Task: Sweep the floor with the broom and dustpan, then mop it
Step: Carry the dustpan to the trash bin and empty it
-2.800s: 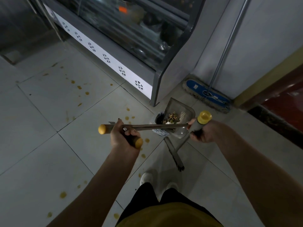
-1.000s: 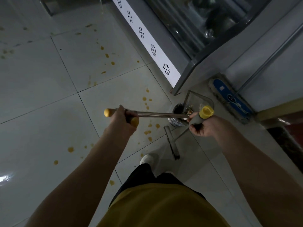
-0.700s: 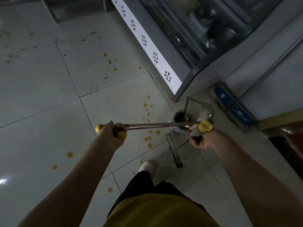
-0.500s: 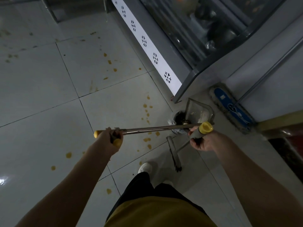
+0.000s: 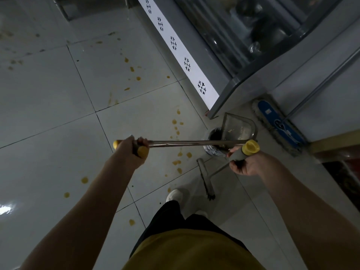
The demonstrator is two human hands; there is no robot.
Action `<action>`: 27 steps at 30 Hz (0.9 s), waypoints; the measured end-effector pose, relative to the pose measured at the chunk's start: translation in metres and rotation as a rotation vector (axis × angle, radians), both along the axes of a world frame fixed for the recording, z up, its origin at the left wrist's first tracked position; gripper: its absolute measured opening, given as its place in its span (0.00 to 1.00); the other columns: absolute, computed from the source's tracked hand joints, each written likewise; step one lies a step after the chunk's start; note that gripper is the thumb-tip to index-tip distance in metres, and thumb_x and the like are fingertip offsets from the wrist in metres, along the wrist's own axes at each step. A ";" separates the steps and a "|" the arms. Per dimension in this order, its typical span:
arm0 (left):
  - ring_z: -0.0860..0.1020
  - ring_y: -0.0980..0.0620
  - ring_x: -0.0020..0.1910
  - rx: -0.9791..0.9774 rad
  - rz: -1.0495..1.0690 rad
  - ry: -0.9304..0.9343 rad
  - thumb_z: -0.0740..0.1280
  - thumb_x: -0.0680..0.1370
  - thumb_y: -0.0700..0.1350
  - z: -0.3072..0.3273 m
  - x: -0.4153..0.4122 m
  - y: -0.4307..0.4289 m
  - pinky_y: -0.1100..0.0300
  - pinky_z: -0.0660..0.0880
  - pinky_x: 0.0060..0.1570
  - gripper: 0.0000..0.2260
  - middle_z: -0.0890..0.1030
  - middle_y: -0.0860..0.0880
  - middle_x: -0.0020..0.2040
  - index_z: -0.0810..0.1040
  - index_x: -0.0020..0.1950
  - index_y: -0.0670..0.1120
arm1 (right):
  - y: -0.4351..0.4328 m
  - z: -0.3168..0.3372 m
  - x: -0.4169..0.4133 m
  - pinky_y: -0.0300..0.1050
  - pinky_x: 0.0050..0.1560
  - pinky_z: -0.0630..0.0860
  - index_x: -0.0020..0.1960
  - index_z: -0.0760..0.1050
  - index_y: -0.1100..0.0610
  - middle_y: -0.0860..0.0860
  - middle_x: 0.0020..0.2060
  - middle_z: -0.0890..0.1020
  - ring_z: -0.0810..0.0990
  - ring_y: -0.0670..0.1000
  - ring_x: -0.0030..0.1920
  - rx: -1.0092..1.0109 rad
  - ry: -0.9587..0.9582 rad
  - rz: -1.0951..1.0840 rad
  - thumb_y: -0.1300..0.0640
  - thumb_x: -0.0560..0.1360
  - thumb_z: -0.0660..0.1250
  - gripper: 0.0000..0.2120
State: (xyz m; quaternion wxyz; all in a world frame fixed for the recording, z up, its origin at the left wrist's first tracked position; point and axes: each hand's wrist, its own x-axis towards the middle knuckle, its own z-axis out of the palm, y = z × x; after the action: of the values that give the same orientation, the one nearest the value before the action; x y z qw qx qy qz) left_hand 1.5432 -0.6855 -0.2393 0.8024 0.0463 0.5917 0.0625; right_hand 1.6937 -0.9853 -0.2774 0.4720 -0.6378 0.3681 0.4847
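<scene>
My left hand (image 5: 130, 151) grips the yellow-tipped end of the dustpan's long metal handle (image 5: 194, 142), which lies level across the view. The clear dustpan (image 5: 238, 127) at its far end is tipped up over a small dark bin (image 5: 213, 143); only a few crumbs show in the pan. My right hand (image 5: 245, 165) holds the broom's grey grip with its yellow cap (image 5: 250, 147). The broom head (image 5: 206, 179) rests on the tiles beside my white shoe (image 5: 175, 195).
A glass-fronted display fridge (image 5: 229, 55) stands ahead on the right. A blue flat mop (image 5: 278, 121) lies at its corner, its metal pole (image 5: 321, 82) leaning on the wall. Yellow-brown spots (image 5: 176, 123) dot the pale floor tiles. A dark mat (image 5: 344, 178) is at far right.
The rubbish that lay in the dustpan is now mostly gone from it as it stays tipped over the bin. My left hand has drawn the handle slightly leftward.
</scene>
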 end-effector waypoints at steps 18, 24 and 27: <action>0.76 0.53 0.30 -0.037 -0.004 0.031 0.58 0.82 0.42 -0.007 0.005 0.010 0.63 0.73 0.16 0.07 0.76 0.45 0.38 0.68 0.56 0.39 | -0.003 -0.006 0.012 0.39 0.21 0.75 0.39 0.73 0.61 0.57 0.23 0.76 0.76 0.52 0.20 0.020 0.029 0.054 0.57 0.75 0.64 0.09; 0.77 0.52 0.28 -0.055 -0.065 0.047 0.60 0.81 0.43 -0.019 -0.004 0.011 0.62 0.73 0.17 0.10 0.77 0.43 0.40 0.68 0.56 0.37 | -0.001 -0.009 0.015 0.39 0.21 0.75 0.39 0.72 0.60 0.57 0.22 0.76 0.75 0.52 0.20 0.013 0.041 0.079 0.57 0.74 0.64 0.08; 0.76 0.52 0.32 -0.073 -0.059 0.115 0.63 0.80 0.43 -0.029 -0.011 0.019 0.62 0.74 0.17 0.10 0.76 0.41 0.42 0.69 0.57 0.38 | -0.002 -0.014 0.014 0.39 0.21 0.75 0.39 0.72 0.61 0.57 0.23 0.76 0.75 0.52 0.20 0.006 0.040 0.086 0.57 0.74 0.64 0.08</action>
State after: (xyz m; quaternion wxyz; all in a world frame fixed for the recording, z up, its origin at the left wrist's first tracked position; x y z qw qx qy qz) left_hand 1.5324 -0.6662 -0.2683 0.7699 0.0382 0.6369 0.0143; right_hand 1.7079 -0.9871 -0.2915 0.4451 -0.6417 0.3485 0.5183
